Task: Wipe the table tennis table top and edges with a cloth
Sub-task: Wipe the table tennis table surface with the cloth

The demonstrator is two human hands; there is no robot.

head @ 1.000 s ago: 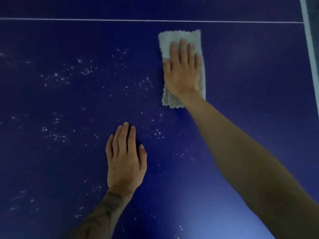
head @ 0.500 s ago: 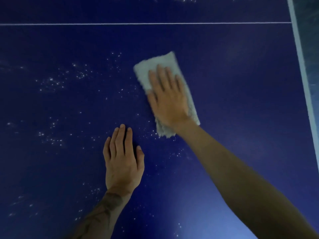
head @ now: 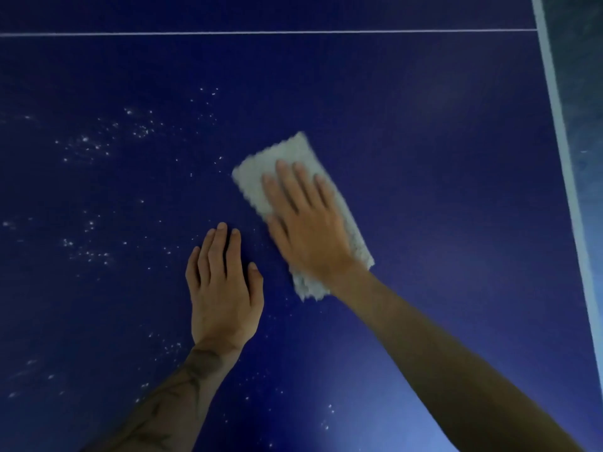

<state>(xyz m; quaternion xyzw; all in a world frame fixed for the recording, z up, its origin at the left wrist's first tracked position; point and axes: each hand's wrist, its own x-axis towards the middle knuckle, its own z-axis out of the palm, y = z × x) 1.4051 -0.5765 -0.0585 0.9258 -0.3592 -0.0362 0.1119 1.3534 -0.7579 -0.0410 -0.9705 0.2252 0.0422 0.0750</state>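
Right hand [head: 306, 230]: your fingers [head: 287, 184] straight, pressing flat on cloth.
Left hand [head: 225, 288]: flat, fingers straight, holding nothing, just beside cloth.
Cloth [head: 280, 154]: pale, nubby, folded rectangle; long axis runs far-left to near-right.
Surface [head: 440, 141]: dark blue, smooth, white specks left.

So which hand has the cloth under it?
The right hand presses flat on the pale cloth; the left hand rests on the bare blue table beside it.

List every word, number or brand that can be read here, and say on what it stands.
None can be read. The table top bears only plain white lines, the cloth shows no label, and the dark marks on the left forearm form no legible letters.
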